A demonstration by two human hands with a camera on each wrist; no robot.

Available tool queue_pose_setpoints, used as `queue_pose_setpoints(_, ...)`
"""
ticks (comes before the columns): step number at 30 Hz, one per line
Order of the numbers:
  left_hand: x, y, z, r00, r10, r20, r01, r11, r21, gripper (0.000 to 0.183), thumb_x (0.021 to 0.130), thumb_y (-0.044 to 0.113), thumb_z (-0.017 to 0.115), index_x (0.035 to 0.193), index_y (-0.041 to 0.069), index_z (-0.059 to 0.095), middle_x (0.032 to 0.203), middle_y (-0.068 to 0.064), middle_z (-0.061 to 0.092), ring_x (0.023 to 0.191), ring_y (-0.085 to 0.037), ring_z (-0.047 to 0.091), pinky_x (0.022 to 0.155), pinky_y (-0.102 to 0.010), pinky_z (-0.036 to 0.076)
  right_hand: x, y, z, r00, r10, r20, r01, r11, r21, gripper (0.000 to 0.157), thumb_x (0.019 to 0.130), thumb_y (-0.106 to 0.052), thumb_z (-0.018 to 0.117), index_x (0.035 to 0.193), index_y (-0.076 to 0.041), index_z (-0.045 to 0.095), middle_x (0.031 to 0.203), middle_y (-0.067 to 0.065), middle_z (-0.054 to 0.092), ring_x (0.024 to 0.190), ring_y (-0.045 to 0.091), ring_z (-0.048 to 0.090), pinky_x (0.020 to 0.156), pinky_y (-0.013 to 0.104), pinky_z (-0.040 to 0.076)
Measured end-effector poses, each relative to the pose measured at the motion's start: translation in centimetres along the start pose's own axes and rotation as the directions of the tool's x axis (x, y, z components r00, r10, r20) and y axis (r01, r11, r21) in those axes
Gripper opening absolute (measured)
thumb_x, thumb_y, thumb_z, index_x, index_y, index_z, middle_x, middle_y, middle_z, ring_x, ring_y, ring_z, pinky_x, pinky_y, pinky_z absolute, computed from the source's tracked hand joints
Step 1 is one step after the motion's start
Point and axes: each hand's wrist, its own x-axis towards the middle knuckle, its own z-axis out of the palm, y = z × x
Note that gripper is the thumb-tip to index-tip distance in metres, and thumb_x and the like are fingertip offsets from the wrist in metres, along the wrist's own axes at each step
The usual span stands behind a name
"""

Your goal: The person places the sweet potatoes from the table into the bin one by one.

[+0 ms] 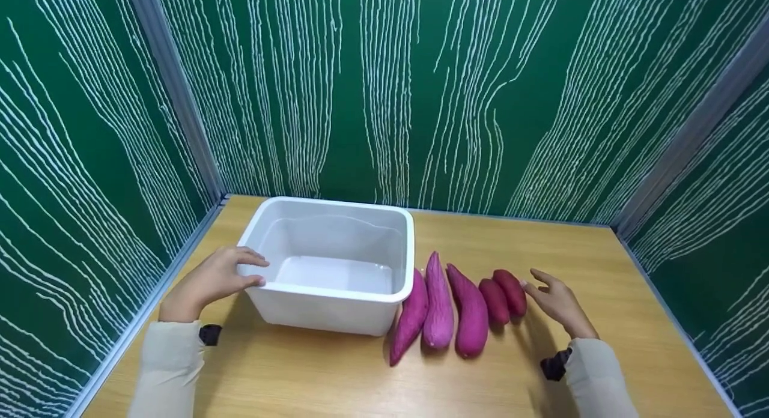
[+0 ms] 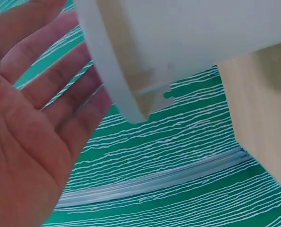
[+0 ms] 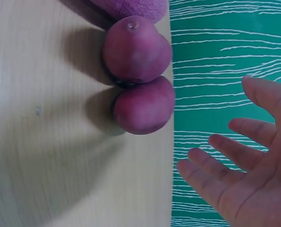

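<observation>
A white plastic bin (image 1: 327,313) stands upright on the table, its inside bare. At its left rim is my left hand (image 1: 219,280), fingers extended and thumb apart; the left wrist view shows the fingertips right at the rim (image 2: 105,61). Right of the bin, purple sweet potatoes lie in a row: a slim one (image 1: 411,313) by the bin wall, a long paler one (image 1: 439,307), and a thick curved one (image 1: 471,316). Two small reddish sweet potatoes (image 1: 495,301) (image 3: 145,106) lie side by side at the right end. Beside them hovers my right hand (image 1: 559,304), fingers spread, holding nothing.
The wooden table (image 1: 300,376) is bounded by green panels (image 1: 384,106) with white wavy lines at the back and sides. Grey metal posts (image 1: 180,93) stand at the back corners. Dark wrist straps (image 1: 556,365) sit at both cuffs.
</observation>
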Motion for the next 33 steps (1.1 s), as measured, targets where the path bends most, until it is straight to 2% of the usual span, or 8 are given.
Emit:
queue_pose_setpoints(6, 0.2, 0.0, -0.6, 0.998, -0.022, 0.058, 0.024, 0.999, -0.038, 0.027, 0.083, 0.013, 0.074, 0.109, 0.004, 0.073, 0.118, -0.017, 0.067, 0.112, -0.039, 0.057, 0.099, -0.058, 0.045, 0.6, 0.7, 0.6, 1.0, 0.004, 0.022, -0.004, 1.0, 0.018, 0.08, 0.099, -0.049, 0.044, 0.149, 0.008, 0.019, 0.15, 0.036, 0.022, 0.132, 0.052, 0.035, 0.107, 0.059, 0.037)
queue_pose_setpoints(11, -0.1, -0.2, -0.7, 0.998, -0.021, 0.066, 0.023, 0.999, -0.031, 0.021, 0.083, 0.012, 0.075, 0.103, 0.006, 0.076, 0.111, -0.012, 0.07, 0.107, -0.033, 0.06, 0.1, -0.056, 0.046, 0.9, 1.5, 1.3, 0.999, 0.013, 0.036, -0.015, 0.999, 0.051, 0.074, 0.101, -0.041, 0.044, 0.149, 0.009, 0.016, 0.15, 0.037, 0.021, 0.132, 0.051, 0.036, 0.109, 0.058, 0.034)
queue_pose_setpoints(16, -0.3, -0.1, -0.6, 0.997, 0.054, 0.057, -0.054, 0.998, 0.012, 0.015, 0.082, 0.007, 0.074, 0.097, 0.005, 0.077, 0.098, -0.01, 0.073, 0.092, -0.025, 0.062, 0.09, -0.05, 0.054, 1.2, 2.0, 1.8, 0.999, 0.021, 0.042, -0.024, 0.998, 0.062, 0.074, 0.101, -0.04, 0.043, 0.149, 0.01, 0.015, 0.15, 0.038, 0.019, 0.135, 0.053, 0.028, 0.111, 0.06, 0.029)
queue_pose_setpoints(19, -0.4, 0.3, -0.5, 0.996, 0.077, 0.05, -0.078, 0.997, 0.017, 0.014, 0.082, 0.001, 0.072, 0.095, 0.003, 0.077, 0.094, -0.01, 0.073, 0.088, -0.023, 0.061, 0.086, -0.048, 0.056, 1.4, 2.3, 2.0, 0.999, 0.03, 0.044, -0.033, 0.997, 0.067, 0.073, 0.102, -0.038, 0.043, 0.148, 0.01, 0.015, 0.149, 0.039, 0.02, 0.137, 0.053, 0.021, 0.113, 0.061, 0.024)
queue_pose_setpoints(25, -0.3, 1.1, -0.3, 0.999, 0.03, 0.034, -0.032, 0.999, 0.034, 0.018, 0.082, -0.007, 0.068, 0.094, 0.001, 0.077, 0.095, -0.013, 0.073, 0.09, -0.026, 0.063, 0.088, -0.05, 0.055, 1.7, 2.9, 2.5, 0.998, 0.041, 0.055, -0.047, 0.992, 0.113, 0.072, 0.102, -0.038, 0.042, 0.149, 0.009, 0.015, 0.149, 0.038, 0.02, 0.139, 0.052, 0.019, 0.115, 0.06, 0.021)
queue_pose_setpoints(33, -0.1, 0.7, -0.2, 0.999, -0.019, 0.041, 0.018, 1.0, 0.019, 0.014, 0.082, -0.004, 0.07, 0.092, 0.003, 0.077, 0.095, -0.012, 0.073, 0.093, -0.027, 0.062, 0.089, -0.051, 0.054, 2.1, 3.4, 3.6, 1.0, 0.02, 0.021, -0.023, 0.989, 0.145, 0.068, 0.102, -0.033, 0.045, 0.148, 0.01, 0.019, 0.148, 0.035, 0.027, 0.139, 0.049, 0.024, 0.116, 0.056, 0.021)
